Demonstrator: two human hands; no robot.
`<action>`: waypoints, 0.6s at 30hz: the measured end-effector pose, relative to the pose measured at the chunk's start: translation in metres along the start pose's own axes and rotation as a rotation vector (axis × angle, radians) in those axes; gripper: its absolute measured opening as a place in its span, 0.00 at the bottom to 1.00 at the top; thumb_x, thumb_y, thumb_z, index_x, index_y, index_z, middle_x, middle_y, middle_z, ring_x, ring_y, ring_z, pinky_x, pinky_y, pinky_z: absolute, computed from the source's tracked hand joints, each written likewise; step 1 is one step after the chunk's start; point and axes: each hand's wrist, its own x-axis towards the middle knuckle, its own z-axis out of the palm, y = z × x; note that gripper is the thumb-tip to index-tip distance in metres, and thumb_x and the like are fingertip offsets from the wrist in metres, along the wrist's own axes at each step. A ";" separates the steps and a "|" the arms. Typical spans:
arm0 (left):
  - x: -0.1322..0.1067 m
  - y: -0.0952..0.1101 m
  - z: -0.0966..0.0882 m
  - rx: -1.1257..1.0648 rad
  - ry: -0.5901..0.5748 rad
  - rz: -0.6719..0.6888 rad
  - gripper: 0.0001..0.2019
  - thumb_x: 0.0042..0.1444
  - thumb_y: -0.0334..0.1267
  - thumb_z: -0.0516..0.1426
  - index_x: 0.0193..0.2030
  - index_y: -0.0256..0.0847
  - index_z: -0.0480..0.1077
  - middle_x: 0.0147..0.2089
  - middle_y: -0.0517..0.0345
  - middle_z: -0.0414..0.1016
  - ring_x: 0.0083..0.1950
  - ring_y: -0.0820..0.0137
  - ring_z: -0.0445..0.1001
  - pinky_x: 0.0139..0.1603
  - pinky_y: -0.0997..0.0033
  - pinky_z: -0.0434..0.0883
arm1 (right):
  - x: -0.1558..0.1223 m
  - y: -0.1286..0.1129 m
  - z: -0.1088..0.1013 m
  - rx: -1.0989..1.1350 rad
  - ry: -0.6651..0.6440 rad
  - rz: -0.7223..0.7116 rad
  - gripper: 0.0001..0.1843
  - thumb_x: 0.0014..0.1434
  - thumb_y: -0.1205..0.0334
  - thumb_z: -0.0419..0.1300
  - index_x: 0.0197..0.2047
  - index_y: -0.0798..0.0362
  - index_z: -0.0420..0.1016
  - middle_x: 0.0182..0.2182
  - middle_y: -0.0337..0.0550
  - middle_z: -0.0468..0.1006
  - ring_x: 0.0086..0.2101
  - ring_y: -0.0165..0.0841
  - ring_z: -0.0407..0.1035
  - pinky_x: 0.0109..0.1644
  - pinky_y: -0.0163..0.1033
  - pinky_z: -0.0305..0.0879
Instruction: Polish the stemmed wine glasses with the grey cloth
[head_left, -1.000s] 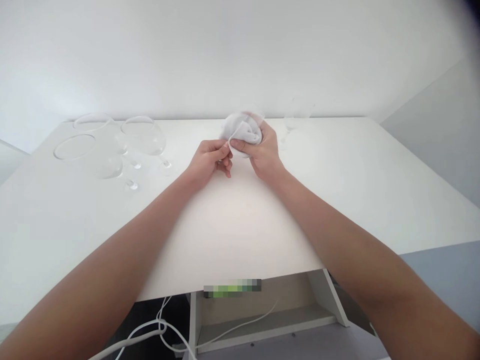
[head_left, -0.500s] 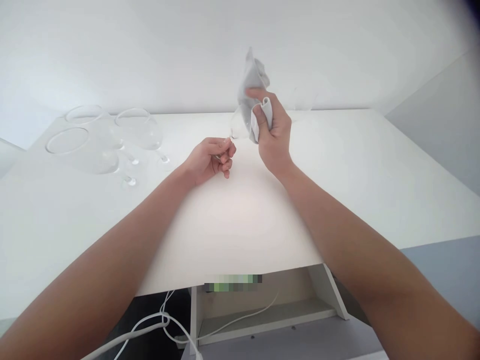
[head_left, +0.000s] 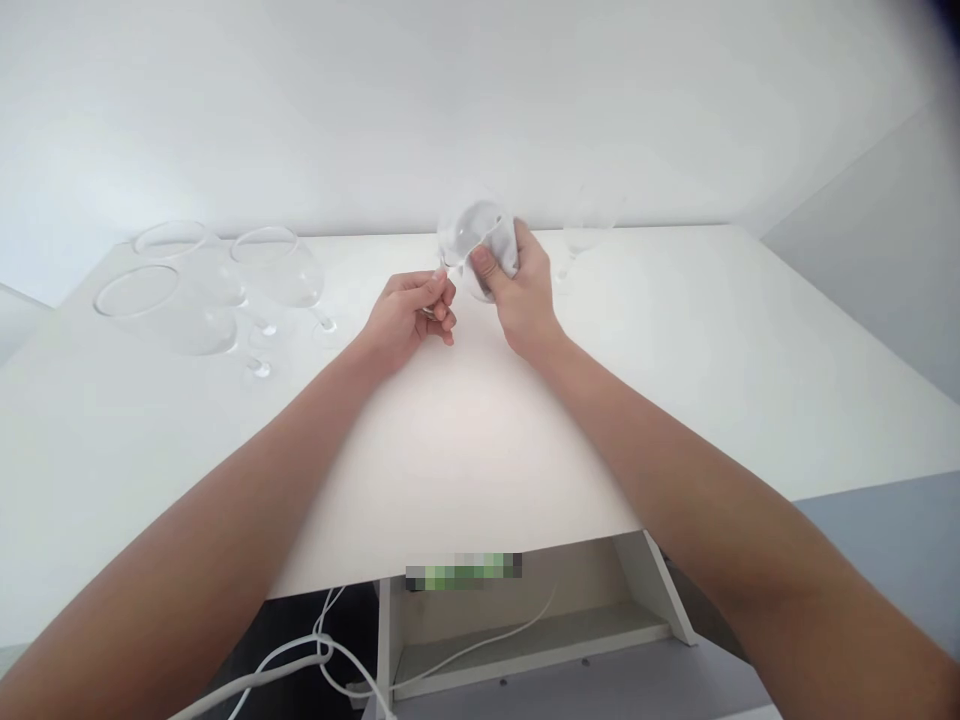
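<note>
A clear wine glass [head_left: 452,232] is raised over the white table, tilted, its bowl between my hands. My left hand [head_left: 416,312] pinches it low down, at what looks like the stem; the fingers cover most of that part. In my right hand [head_left: 525,290] is a pale grey cloth [head_left: 504,245], gripped with the thumb in front and pressed against the bowl. Part of the cloth shows through the glass, and I cannot tell how much of it is inside the bowl.
Three clear wine glasses stand at the left, the nearest one [head_left: 169,310] in front of the others. Another faint wine glass [head_left: 589,225] stands behind my right hand. Below the table's front edge are an open drawer [head_left: 525,640] and white cables [head_left: 300,650].
My right hand has come down and left with the cloth, from above the glass onto its bowl. The glass has tilted, while my left hand keeps its pinch.
</note>
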 end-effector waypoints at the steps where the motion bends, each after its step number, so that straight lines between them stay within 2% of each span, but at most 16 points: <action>1: 0.000 0.000 0.000 0.005 -0.008 -0.006 0.21 0.65 0.51 0.62 0.26 0.41 0.70 0.25 0.58 0.63 0.25 0.69 0.71 0.27 0.63 0.79 | 0.000 -0.002 -0.002 -0.043 0.036 -0.057 0.33 0.57 0.26 0.69 0.53 0.41 0.72 0.49 0.44 0.79 0.58 0.46 0.72 0.58 0.54 0.78; 3: -0.001 0.000 0.001 0.019 -0.061 -0.029 0.21 0.63 0.51 0.64 0.25 0.40 0.70 0.24 0.57 0.65 0.24 0.70 0.71 0.26 0.62 0.79 | -0.001 -0.009 -0.007 -0.089 0.064 -0.118 0.34 0.60 0.28 0.67 0.60 0.37 0.71 0.52 0.43 0.78 0.61 0.46 0.71 0.61 0.54 0.77; 5: -0.002 0.000 0.002 0.021 -0.126 -0.047 0.20 0.61 0.50 0.66 0.24 0.40 0.71 0.23 0.57 0.65 0.22 0.70 0.70 0.25 0.63 0.77 | -0.001 -0.014 -0.012 -0.107 0.039 -0.125 0.33 0.62 0.28 0.66 0.62 0.35 0.71 0.51 0.42 0.78 0.61 0.46 0.71 0.60 0.54 0.77; 8: -0.003 0.001 0.001 0.009 -0.156 -0.057 0.21 0.58 0.50 0.68 0.22 0.40 0.71 0.22 0.57 0.64 0.21 0.70 0.67 0.22 0.65 0.74 | 0.001 -0.015 -0.014 -0.088 -0.012 -0.080 0.29 0.62 0.27 0.65 0.54 0.38 0.75 0.46 0.42 0.78 0.57 0.46 0.74 0.57 0.55 0.79; 11: -0.003 0.002 0.000 0.016 -0.150 -0.062 0.22 0.57 0.52 0.68 0.22 0.41 0.71 0.20 0.58 0.63 0.20 0.70 0.67 0.21 0.64 0.74 | 0.003 -0.011 -0.009 0.030 -0.045 0.007 0.31 0.59 0.22 0.63 0.46 0.41 0.73 0.43 0.42 0.79 0.54 0.46 0.76 0.53 0.55 0.81; 15: -0.001 0.000 0.000 -0.008 -0.140 -0.041 0.21 0.59 0.55 0.68 0.26 0.40 0.75 0.22 0.57 0.67 0.25 0.67 0.74 0.30 0.61 0.81 | -0.003 -0.013 0.006 0.181 -0.138 0.172 0.38 0.55 0.16 0.61 0.44 0.43 0.70 0.37 0.44 0.80 0.45 0.46 0.79 0.42 0.54 0.81; 18: 0.002 -0.005 0.000 -0.032 -0.107 -0.019 0.20 0.59 0.53 0.69 0.27 0.39 0.76 0.26 0.54 0.73 0.33 0.63 0.81 0.41 0.56 0.85 | -0.010 -0.014 0.014 0.210 -0.200 0.236 0.38 0.50 0.19 0.68 0.45 0.42 0.69 0.32 0.39 0.76 0.36 0.43 0.77 0.31 0.49 0.76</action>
